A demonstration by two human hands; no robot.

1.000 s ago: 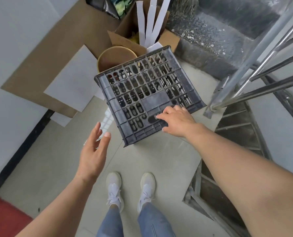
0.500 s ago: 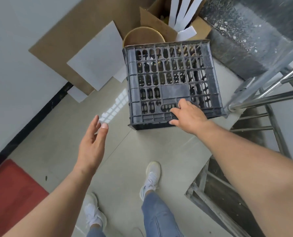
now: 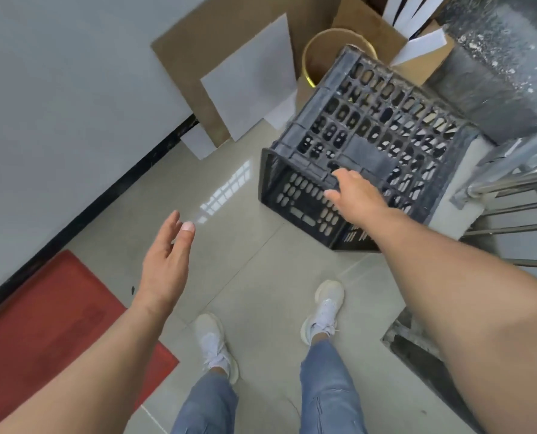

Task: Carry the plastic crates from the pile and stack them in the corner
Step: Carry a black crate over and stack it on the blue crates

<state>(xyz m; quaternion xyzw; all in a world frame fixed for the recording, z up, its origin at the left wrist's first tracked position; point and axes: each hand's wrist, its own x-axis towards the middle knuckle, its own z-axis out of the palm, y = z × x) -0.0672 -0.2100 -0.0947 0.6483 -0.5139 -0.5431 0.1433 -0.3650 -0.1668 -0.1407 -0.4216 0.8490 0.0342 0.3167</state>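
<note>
A black plastic crate [image 3: 364, 133] with a slotted wall and bottom hangs tilted above the tiled floor, at the upper right. My right hand [image 3: 353, 195] grips its near edge, fingers curled over the rim. My left hand [image 3: 167, 258] is held out flat to the left of the crate, fingers apart, holding nothing and not touching it. No other crate is in view.
Cardboard sheets [image 3: 204, 45] and white boards [image 3: 251, 76] lean on the grey wall behind the crate, beside a round tan bucket [image 3: 326, 54] and an open carton. A steel stair railing [image 3: 511, 180] stands at the right. A red mat [image 3: 41, 321] lies at the lower left.
The crate has tipped, its near wall now facing me, and it has shifted right and lower in view. My left hand stays open at the left. My feet have stepped.
</note>
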